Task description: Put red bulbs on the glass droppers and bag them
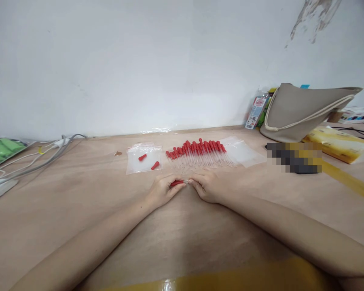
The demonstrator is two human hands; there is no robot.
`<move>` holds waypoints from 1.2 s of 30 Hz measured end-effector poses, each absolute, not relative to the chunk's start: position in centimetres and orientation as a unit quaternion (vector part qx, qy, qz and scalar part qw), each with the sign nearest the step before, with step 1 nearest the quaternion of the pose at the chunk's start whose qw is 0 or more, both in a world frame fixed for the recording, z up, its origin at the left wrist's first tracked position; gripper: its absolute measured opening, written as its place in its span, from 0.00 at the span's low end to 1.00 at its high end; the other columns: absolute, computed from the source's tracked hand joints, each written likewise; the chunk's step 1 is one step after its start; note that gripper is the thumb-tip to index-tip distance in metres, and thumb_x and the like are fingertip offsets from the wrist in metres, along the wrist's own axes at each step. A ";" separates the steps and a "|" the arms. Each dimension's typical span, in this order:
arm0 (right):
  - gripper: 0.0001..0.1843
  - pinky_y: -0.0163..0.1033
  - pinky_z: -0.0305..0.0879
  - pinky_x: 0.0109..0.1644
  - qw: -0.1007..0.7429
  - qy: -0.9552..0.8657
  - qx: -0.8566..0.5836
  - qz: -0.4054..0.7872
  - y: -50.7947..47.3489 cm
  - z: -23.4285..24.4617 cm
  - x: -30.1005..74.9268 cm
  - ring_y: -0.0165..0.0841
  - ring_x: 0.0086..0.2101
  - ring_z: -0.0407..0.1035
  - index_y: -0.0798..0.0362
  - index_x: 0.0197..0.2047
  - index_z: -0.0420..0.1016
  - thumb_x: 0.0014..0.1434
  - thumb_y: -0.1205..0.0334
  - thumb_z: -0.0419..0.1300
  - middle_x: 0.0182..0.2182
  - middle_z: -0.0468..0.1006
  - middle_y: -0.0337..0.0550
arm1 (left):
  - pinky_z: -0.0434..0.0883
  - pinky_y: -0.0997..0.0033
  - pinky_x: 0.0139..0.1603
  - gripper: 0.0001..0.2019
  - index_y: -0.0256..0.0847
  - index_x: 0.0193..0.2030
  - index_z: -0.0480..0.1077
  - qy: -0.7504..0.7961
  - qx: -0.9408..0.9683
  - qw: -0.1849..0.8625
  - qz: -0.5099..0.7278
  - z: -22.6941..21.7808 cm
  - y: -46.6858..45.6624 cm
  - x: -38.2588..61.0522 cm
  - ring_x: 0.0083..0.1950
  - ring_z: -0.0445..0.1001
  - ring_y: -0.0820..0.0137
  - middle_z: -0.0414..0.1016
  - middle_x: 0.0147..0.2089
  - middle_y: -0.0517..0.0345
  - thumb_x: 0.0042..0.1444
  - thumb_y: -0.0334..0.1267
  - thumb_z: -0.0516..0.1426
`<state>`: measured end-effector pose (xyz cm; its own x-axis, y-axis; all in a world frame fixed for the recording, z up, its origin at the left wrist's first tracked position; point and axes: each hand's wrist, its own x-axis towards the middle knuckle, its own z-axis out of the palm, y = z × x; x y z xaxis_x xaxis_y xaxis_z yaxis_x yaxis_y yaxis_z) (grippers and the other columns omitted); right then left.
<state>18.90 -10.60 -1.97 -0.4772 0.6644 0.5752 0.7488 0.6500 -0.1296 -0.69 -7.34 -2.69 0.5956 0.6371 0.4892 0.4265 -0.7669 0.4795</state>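
Note:
My left hand (164,187) is closed around a red rubber dropper bulb (177,183). Pinched in my right hand (206,186) is a clear glass dropper tube (186,181), its end meeting the bulb's mouth between my fingertips. How far the tube sits inside the bulb cannot be made out. Just beyond both hands lies a row of droppers (197,148) with red bulbs pointing away and clear tubes toward me. Two loose red bulbs (155,165) rest on clear plastic zip bags (133,165) left of the row.
More clear zip bags (245,151) lie right of the row. Farther right are a blurred-out dark object (291,157), a grey bag (300,109), a carton (256,113) and a yellow packet (333,141). Cables (56,151) and a green package (6,151) occupy the left side.

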 end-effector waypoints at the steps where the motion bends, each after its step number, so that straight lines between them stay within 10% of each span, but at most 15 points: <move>1: 0.14 0.35 0.56 0.34 0.304 -0.856 -0.412 -0.069 -10.5 -2.0 18.9 0.30 0.28 0.65 0.53 0.29 0.72 0.61 0.62 0.48 0.25 0.74 0.41 | 0.70 0.72 0.37 0.08 0.40 0.38 0.71 0.302 0.880 0.154 0.332 -2.7 -7.3 -0.7 0.35 0.73 0.71 0.76 0.35 0.56 0.55 0.40 0.54; 11: 0.11 0.38 0.54 0.33 0.230 -0.866 -0.424 -0.136 -9.9 -0.8 19.0 0.33 0.32 0.63 0.54 0.28 0.73 0.59 0.63 0.53 0.30 0.72 0.46 | 0.69 0.66 0.43 0.12 0.40 0.41 0.69 0.295 0.869 0.094 0.386 -1.8 -6.1 -0.7 0.41 0.72 0.67 0.75 0.39 0.53 0.51 0.42 0.59; 22: 0.18 0.38 0.60 0.34 0.251 -0.646 -0.719 0.052 -2.6 0.9 16.9 0.37 0.35 0.70 0.50 0.27 0.75 0.57 0.50 0.49 0.30 0.77 0.44 | 0.63 0.55 0.51 0.11 0.41 0.38 0.71 0.520 0.774 -0.007 0.362 -2.7 -1.8 -4.8 0.49 0.64 0.56 0.69 0.39 0.50 0.49 0.41 0.57; 36: 0.24 0.42 0.62 0.39 0.196 -0.683 -0.704 0.004 -1.7 0.6 14.0 0.41 0.39 0.70 0.56 0.39 0.74 0.59 0.47 0.46 0.36 0.76 0.54 | 0.68 0.65 0.39 0.10 0.38 0.38 0.69 0.574 0.748 0.094 0.319 -2.3 -1.7 -4.4 0.33 0.72 0.67 0.74 0.35 0.53 0.50 0.40 0.54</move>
<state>13.95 -1.66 0.63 0.0670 0.9627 0.2622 0.9599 0.0095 -0.2801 -4.37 -1.71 -2.30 0.1376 0.9189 0.3697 0.7992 -0.3235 0.5066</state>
